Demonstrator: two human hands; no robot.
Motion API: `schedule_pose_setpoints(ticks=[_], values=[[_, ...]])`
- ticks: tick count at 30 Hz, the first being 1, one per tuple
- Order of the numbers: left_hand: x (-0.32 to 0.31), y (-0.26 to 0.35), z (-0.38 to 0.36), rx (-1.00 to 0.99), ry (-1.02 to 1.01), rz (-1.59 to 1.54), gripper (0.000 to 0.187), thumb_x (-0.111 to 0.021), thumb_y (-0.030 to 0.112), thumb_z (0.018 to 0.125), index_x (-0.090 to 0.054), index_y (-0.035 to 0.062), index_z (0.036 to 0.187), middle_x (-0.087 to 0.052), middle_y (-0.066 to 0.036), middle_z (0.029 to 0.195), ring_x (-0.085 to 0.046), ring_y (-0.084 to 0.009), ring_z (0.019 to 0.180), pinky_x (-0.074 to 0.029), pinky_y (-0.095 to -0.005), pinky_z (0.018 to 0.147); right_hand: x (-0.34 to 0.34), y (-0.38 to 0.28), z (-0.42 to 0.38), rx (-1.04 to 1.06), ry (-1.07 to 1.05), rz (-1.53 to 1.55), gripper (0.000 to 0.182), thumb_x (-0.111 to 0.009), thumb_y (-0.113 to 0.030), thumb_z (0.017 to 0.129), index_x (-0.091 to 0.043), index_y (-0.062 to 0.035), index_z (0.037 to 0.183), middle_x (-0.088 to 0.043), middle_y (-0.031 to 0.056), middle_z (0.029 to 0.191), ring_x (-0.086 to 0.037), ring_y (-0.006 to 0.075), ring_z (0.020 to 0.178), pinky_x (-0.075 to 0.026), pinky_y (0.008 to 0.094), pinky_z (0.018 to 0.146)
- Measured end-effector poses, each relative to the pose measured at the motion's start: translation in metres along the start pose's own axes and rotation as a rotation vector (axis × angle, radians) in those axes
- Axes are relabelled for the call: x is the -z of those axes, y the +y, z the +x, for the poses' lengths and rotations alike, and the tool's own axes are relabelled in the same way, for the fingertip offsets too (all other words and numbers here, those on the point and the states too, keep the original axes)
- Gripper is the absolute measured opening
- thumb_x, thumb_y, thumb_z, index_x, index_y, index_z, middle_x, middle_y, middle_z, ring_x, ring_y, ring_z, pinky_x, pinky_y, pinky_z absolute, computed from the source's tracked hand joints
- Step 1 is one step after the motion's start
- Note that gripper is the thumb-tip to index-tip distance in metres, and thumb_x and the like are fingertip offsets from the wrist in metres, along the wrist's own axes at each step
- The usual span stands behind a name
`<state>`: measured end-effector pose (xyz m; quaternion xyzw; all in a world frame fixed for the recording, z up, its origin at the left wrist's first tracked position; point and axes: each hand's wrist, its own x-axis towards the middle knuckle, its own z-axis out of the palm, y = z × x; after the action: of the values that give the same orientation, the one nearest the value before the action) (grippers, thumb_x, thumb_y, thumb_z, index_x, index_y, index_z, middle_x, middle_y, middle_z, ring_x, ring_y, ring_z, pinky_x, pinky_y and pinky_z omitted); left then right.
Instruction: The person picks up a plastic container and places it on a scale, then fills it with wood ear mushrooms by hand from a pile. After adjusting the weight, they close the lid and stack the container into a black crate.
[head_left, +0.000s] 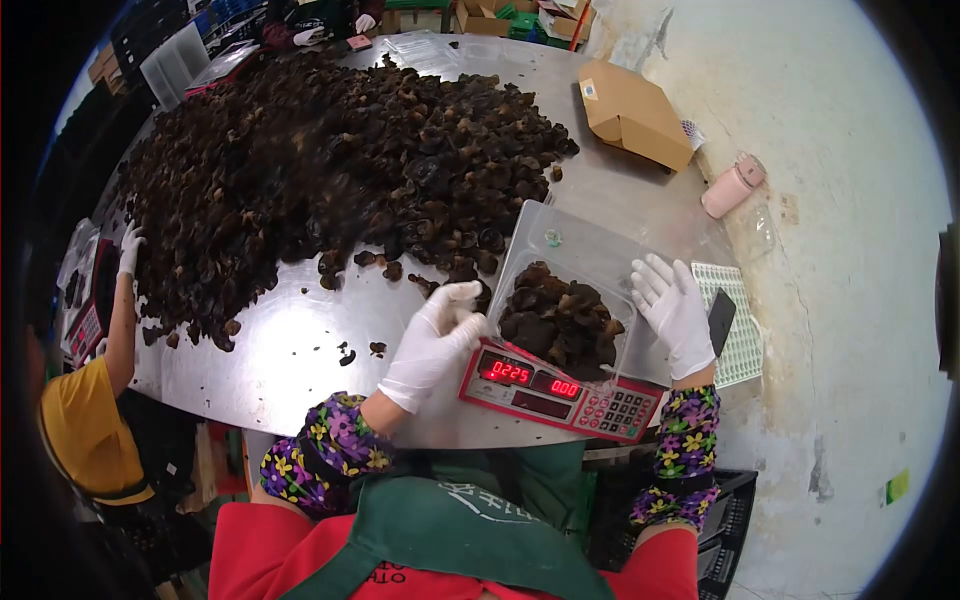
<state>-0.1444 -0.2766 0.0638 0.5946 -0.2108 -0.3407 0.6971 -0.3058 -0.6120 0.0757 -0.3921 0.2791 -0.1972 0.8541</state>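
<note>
My left hand (436, 346), in a white glove, hovers left of the clear plastic box with fingers half bent and a gap between thumb and fingers; nothing shows in it. The clear plastic box (590, 236) sits on a red and white digital scale (535, 408) and holds a heap of dark brown dried wood ear fungus (562, 318). Red digits on the scale read 0.225 and 0.00. My right hand (674, 312), also gloved, is at the box's right side, fingers stretched out and palm toward it.
A large pile of dried fungus (330, 160) covers much of the metal table (270, 360). Toward the right lie a cardboard box (640, 115), a pink bottle (734, 186), a dark phone (721, 322) and a label sheet (742, 350). A co-worker (92, 430) works at the left beside another scale (84, 335).
</note>
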Motion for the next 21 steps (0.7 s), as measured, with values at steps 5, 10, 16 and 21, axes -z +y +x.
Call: schedule_pose_setpoints(ticks=[5,10,16,21], values=[[-0.008,0.005,-0.001,0.199,-0.086,-0.069,0.039,-0.055,0.020,0.104,-0.049,0.0051,0.139,-0.066,-0.005,0.091,-0.062,-0.0102,0.075,-0.051,-0.0223,0.066,-0.050,-0.002,-0.063,0.415,-0.017,-0.577,0.046,-0.046,-0.037,0.106,-0.061,-0.0008,0.130,-0.060,0.0118,0.131,-0.057,0.0228,0.118,-0.045,0.0379,0.104],[-0.011,0.015,0.003,0.364,-0.062,-0.120,0.024,-0.054,0.023,0.104,-0.055,0.0089,0.124,-0.064,-0.005,0.089,-0.062,-0.0111,0.072,-0.053,-0.0252,0.065,-0.067,0.065,-0.137,0.710,0.250,-1.268,0.037,-0.064,-0.016,0.097,-0.058,0.0007,0.130,-0.063,0.0112,0.116,-0.059,0.0212,0.110,-0.047,0.0314,0.095],[-0.008,0.000,0.004,0.303,-0.145,-0.152,0.021,-0.057,0.006,0.097,-0.053,0.0088,0.117,-0.064,-0.007,0.090,-0.063,-0.0141,0.072,-0.053,-0.0267,0.065,-0.042,0.098,-0.150,0.032,0.181,-0.566,0.018,-0.052,-0.019,0.104,-0.056,-0.0011,0.105,-0.069,0.0097,0.092,-0.062,0.0121,0.071,-0.053,0.0271,0.071],[-0.002,-0.007,-0.008,0.254,-0.216,-0.128,0.019,-0.057,-0.002,0.094,-0.049,0.0060,0.109,-0.063,-0.008,0.087,-0.062,-0.0133,0.071,-0.053,-0.0258,0.063,-0.046,0.103,-0.148,0.076,0.210,-0.405,0.013,-0.051,-0.013,0.104,-0.055,-0.0014,0.104,-0.069,0.0129,0.092,-0.068,0.0155,0.077,-0.056,0.0277,0.072]])
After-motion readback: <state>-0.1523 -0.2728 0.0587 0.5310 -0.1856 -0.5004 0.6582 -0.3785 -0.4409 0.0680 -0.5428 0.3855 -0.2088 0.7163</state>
